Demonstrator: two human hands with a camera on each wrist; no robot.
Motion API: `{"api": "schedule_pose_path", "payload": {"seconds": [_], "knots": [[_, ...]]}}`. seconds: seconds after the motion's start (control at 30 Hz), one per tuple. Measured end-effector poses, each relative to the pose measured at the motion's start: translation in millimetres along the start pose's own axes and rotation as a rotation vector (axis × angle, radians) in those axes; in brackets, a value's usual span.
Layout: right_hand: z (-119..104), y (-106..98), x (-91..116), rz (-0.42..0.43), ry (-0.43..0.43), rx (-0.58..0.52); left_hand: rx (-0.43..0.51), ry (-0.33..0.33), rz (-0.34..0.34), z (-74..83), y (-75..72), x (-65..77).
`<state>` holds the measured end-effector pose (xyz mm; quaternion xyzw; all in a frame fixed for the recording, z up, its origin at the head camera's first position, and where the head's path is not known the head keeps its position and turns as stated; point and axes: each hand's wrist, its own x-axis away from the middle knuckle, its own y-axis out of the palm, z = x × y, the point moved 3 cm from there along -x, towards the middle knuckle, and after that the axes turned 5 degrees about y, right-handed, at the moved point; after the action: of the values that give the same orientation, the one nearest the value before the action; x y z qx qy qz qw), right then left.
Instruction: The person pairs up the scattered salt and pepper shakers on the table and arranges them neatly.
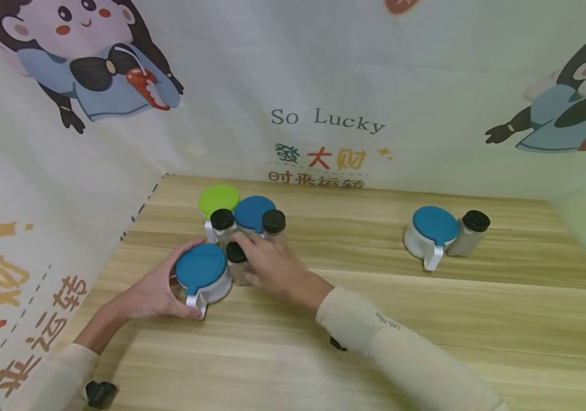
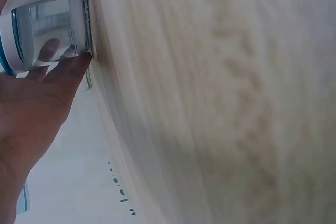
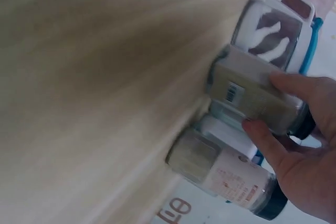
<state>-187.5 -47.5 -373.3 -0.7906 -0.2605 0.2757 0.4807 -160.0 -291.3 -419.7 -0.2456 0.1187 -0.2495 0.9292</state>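
My left hand (image 1: pixel 151 290) grips a clear seasoning jar (image 1: pixel 201 268) with a blue lid and a white handle. Its thumb is beside the handle, and the other fingers reach round the far side. In the left wrist view a fingertip is low on the jar (image 2: pixel 44 30), near its base. With my right hand (image 1: pixel 278 268) I hold a square spice bottle (image 3: pixel 252 95) with a black cap, thumb and fingers on its sides. That bottle stands close against the blue-lidded jar. Just behind are two more black-capped bottles, one on the left (image 1: pixel 222 220) and one on the right (image 1: pixel 274 221).
A green-lidded jar (image 1: pixel 219 200) and another blue-lidded jar (image 1: pixel 255 212) stand behind the bottles. Far to the right, a blue-lidded jar (image 1: pixel 433 225) sits beside a black-capped bottle (image 1: pixel 471 233). Printed cloth (image 1: pixel 231 80) rises along the edges of the wooden table (image 1: pixel 426 319).
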Motion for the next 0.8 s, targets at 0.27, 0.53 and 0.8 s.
{"api": "schedule_pose_path", "payload": {"seconds": [0.27,0.53,0.8], "knots": [[4,6,15,0.064,0.02,-0.243,-0.016,-0.005,0.058,2.1,3.8,1.8],[8,4,27,0.108,0.005,-0.324,-0.011,0.014,0.079,9.3,9.3,0.2],[10,-2,42,0.113,-0.019,-0.346,-0.002,0.013,0.081,21.3,24.7,2.5]]}}
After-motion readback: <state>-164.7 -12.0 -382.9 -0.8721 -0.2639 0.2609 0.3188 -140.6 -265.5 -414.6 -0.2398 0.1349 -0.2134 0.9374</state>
